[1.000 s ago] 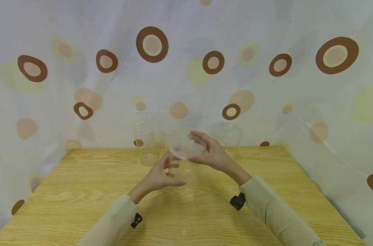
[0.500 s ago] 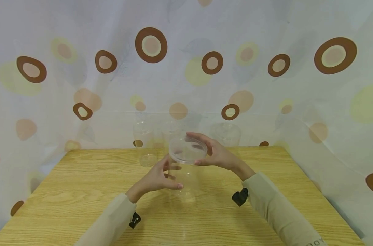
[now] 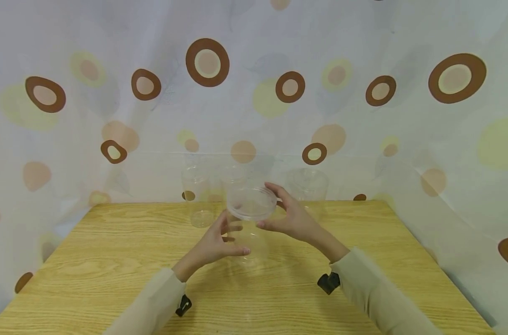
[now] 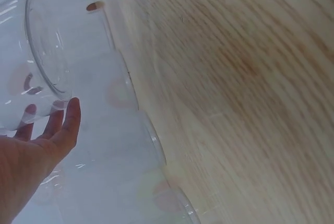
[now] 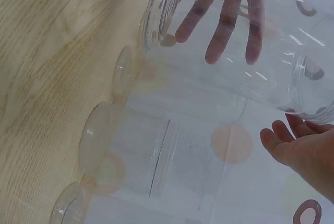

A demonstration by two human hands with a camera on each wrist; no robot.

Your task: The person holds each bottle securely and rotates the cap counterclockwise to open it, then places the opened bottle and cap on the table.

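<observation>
A clear plastic jar (image 3: 254, 239) is held between both hands in the head view, with a translucent lid (image 3: 251, 204) on top, tilted slightly. My left hand (image 3: 214, 242) grips the jar's side, thumb in front and fingers spread behind; they show through the wall in the right wrist view, where the jar (image 5: 271, 78) fills the upper part. My right hand (image 3: 293, 217) holds the lid by its right edge, thumb at the front and index finger at the back. The left wrist view shows the left hand's fingertips (image 4: 73, 109) by the jar's base end.
Several more clear jars stand along the back of the wooden table (image 3: 111, 260): one jar (image 3: 197, 197) at left, another jar (image 3: 310, 188) at right, and one partly hidden behind the held jar. A patterned curtain (image 3: 254, 111) hangs behind the table.
The right hand's fingers have shifted around the lid's rim, first leftward at the back, then back to the right. The held jar has moved slightly; the left hand has stayed nearly in place.
</observation>
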